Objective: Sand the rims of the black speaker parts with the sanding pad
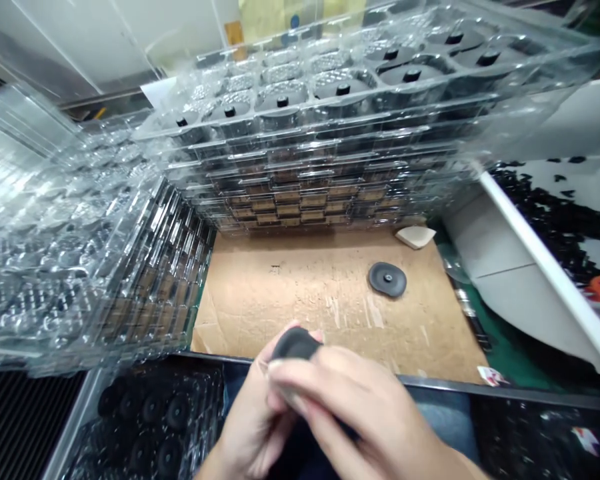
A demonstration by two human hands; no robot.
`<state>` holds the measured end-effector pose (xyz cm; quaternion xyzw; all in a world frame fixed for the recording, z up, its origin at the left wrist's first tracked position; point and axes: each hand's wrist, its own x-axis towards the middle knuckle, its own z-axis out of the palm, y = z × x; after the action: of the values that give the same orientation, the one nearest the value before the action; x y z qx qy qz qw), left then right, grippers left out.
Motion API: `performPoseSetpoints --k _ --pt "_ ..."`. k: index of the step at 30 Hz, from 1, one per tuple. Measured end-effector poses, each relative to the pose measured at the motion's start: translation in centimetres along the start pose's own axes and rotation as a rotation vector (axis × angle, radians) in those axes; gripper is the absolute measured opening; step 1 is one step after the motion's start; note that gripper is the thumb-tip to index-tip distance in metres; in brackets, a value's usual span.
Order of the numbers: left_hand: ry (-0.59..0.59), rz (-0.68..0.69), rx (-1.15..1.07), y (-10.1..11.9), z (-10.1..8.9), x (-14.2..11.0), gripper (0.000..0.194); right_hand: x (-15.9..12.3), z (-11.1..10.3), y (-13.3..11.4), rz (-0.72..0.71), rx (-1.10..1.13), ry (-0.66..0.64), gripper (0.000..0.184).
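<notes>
Close to my body, at the front edge of the cardboard, my left hand (260,407) grips a dark grey rounded rubber-like part (296,343). My right hand (355,400) overlaps it from the right, its thumb and fingers pinched together at the part's near side. Whatever small thing may sit between those right fingers is hidden. A similar dark grey disc (387,279) with a small metal centre lies flat on the cardboard sheet (270,293), beyond my right hand. The underside of the held part is out of sight.
Stacked clear plastic trays (305,160) rise behind the cardboard, the top one holding several dark parts. More trays (70,267) stand at left. A tray of black discs (150,413) sits lower left. At right, a white bin (540,247) holds small black pieces (555,207); a cream wedge (416,236) lies nearby.
</notes>
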<state>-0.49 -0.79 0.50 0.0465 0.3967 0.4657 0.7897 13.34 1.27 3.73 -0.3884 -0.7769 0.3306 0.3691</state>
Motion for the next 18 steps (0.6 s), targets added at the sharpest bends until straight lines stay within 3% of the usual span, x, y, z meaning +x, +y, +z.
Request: performPoseSetpoints --k 2,4,7,10,11,15,18 --pt "-0.031 -0.011 -0.006 0.3 -0.3 0.1 0.054 -1.0 -0.8 0.2 0.029 0.0 -0.073 0.022" --pt "-0.035 -0.038 0.005 0.4 -0.4 0.2 0.056 -1.5 -1.5 0.4 0.062 -0.133 -0.053 0.022" --pt "-0.076 -0.107 0.024 0.5 0.3 0.1 0.051 -0.9 -2.0 0.9 -0.077 -0.268 -0.003 0.028" --pt "-0.121 -0.131 0.043 0.6 0.9 -0.3 0.046 0.5 -2.0 1.9 -0.195 -0.049 -0.078 0.031" --pt "-0.122 -0.128 0.033 0.7 0.9 -0.5 0.047 0.6 -1.9 2.5 -0.132 0.015 -0.068 0.029" --pt "-0.143 -0.132 -0.07 0.7 -0.4 -1.0 0.047 -1.8 -0.5 5.4 0.351 0.049 0.088 0.023" --pt "-0.169 -0.145 -0.106 0.7 -1.2 -1.0 0.044 -5.3 0.9 7.4 0.52 0.143 0.023 0.025"
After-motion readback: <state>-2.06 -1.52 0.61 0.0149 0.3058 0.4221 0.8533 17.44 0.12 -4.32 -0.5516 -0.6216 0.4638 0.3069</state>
